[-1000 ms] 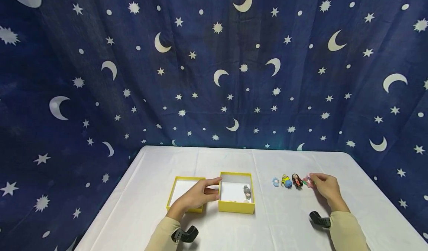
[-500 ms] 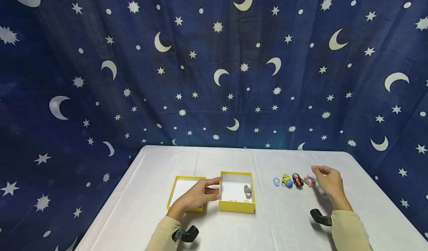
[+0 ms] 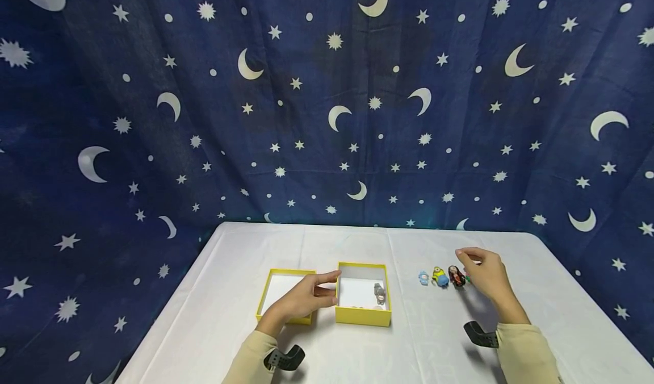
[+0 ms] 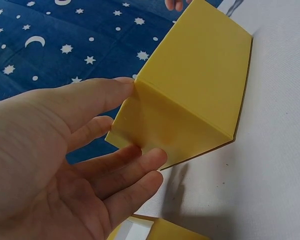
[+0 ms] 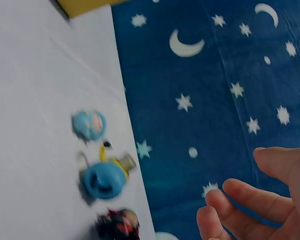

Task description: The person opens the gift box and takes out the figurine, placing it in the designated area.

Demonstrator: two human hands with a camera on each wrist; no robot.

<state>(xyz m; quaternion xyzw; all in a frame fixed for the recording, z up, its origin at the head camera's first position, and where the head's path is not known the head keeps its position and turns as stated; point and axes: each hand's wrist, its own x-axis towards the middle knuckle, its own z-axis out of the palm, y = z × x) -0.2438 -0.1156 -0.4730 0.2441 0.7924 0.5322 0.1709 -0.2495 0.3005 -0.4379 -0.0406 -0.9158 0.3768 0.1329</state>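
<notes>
My left hand rests its fingers against the left side of a yellow box. In the left wrist view the thumb lies at the box's edge and the lower fingertips touch its yellow wall. A small grey figurine is inside the box, at the right. My right hand hovers beside a row of figurines, fingers loosely bent and holding nothing. The row has a light-blue figurine, a Minion figurine and a long-haired doll figurine. The pink figurine at the row's right end is mostly hidden behind the right hand.
A second, shallower yellow-rimmed box or lid lies left of the first, partly covered by my left hand. A white cloth covers the table. Behind it hangs a dark-blue curtain with moons and stars.
My right hand has let go of the pink figurine, lifted off, then shifted left above the end of the row. The left hand stays at the box.
</notes>
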